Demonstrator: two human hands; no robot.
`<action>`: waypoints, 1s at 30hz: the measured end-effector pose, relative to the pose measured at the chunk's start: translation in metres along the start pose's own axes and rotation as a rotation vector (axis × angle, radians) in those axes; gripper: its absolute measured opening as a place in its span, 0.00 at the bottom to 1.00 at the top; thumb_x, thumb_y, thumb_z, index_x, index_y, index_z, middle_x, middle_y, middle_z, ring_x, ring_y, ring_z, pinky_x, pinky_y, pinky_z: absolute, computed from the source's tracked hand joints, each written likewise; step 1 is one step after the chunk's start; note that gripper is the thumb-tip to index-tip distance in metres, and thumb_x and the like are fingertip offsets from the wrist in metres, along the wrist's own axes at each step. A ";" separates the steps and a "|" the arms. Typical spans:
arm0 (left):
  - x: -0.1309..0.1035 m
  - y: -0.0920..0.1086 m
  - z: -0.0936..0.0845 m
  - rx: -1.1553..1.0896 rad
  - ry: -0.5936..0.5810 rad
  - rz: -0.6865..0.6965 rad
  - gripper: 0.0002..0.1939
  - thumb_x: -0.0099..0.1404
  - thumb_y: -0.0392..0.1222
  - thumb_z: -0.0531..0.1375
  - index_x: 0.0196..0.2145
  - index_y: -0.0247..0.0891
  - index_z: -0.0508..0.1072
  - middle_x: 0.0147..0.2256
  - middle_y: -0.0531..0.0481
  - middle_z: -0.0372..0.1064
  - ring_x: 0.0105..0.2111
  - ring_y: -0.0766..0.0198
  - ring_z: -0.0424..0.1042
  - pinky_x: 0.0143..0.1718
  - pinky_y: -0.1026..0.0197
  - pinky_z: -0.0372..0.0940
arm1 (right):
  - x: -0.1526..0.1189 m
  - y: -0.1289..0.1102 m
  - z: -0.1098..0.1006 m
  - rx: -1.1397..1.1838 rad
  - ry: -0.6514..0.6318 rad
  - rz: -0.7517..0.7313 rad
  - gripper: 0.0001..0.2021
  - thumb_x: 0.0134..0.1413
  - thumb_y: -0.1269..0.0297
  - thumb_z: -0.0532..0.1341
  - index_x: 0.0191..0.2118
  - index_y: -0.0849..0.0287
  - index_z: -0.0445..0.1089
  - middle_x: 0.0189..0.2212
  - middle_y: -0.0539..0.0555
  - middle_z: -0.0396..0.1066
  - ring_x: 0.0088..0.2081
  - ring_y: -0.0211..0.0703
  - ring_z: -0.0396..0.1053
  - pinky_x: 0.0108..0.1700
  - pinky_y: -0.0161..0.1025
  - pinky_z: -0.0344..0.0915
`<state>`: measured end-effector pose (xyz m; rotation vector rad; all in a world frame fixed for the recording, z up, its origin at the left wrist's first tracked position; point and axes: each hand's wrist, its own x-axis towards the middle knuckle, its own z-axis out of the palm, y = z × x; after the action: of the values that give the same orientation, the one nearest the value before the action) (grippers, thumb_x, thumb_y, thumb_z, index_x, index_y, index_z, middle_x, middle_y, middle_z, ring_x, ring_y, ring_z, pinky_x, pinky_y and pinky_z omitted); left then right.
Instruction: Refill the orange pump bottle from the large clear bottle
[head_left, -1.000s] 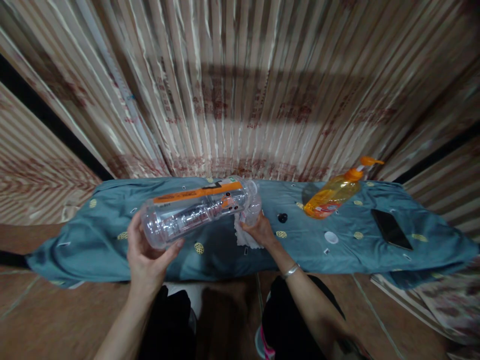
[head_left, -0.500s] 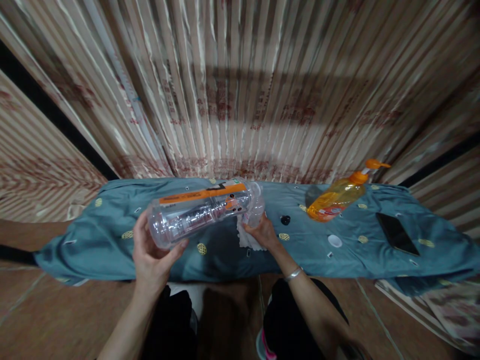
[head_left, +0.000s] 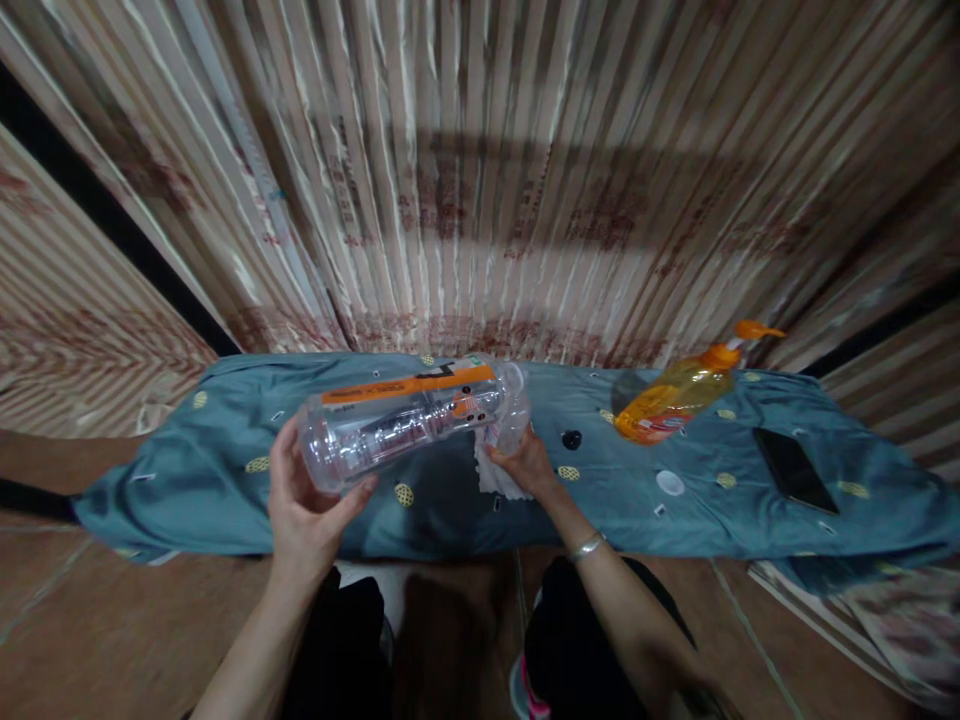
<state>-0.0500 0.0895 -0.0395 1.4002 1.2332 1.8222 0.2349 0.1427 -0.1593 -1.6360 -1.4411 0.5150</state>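
Above blue cloth: left hand fingers grip empty clear bottle; right hand fingers pinch white wipe.

The left hand is raised, fingers curled in a grip, thumb up. The right hand reaches forward, fingers pinched, wrist bent.

The left hand holds the base of a clear plastic bottle lying sideways above the blue cloth. The right hand presses a white rag at its neck. Far right stand an orange soap dispenser and a black phone.
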 end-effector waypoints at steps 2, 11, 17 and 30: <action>0.000 -0.001 0.000 -0.008 0.009 -0.010 0.47 0.41 0.45 0.80 0.60 0.44 0.73 0.57 0.41 0.73 0.57 0.44 0.74 0.56 0.46 0.74 | 0.000 -0.001 0.000 -0.008 -0.007 0.002 0.31 0.46 0.58 0.72 0.57 0.57 0.68 0.48 0.59 0.82 0.49 0.60 0.82 0.53 0.55 0.79; 0.000 0.000 0.001 -0.016 0.017 -0.028 0.48 0.41 0.43 0.80 0.60 0.44 0.72 0.58 0.41 0.71 0.60 0.39 0.72 0.59 0.42 0.72 | 0.001 -0.003 -0.001 -0.016 -0.006 0.040 0.31 0.45 0.60 0.74 0.56 0.56 0.68 0.49 0.60 0.82 0.50 0.61 0.82 0.54 0.57 0.79; 0.000 -0.004 -0.001 -0.030 0.008 -0.026 0.48 0.40 0.42 0.80 0.60 0.45 0.72 0.60 0.41 0.71 0.61 0.39 0.71 0.60 0.42 0.71 | 0.000 -0.002 -0.002 -0.025 -0.007 0.015 0.31 0.46 0.60 0.74 0.56 0.57 0.68 0.47 0.60 0.82 0.48 0.60 0.83 0.53 0.55 0.79; -0.001 -0.004 -0.002 -0.004 0.008 -0.048 0.48 0.40 0.42 0.80 0.59 0.45 0.71 0.59 0.41 0.69 0.61 0.40 0.70 0.61 0.41 0.70 | 0.000 -0.003 0.000 -0.022 0.017 0.019 0.29 0.45 0.61 0.73 0.55 0.57 0.70 0.46 0.60 0.82 0.48 0.59 0.83 0.52 0.55 0.79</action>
<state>-0.0519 0.0899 -0.0434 1.3508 1.2555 1.7992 0.2332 0.1424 -0.1562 -1.6687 -1.4251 0.4968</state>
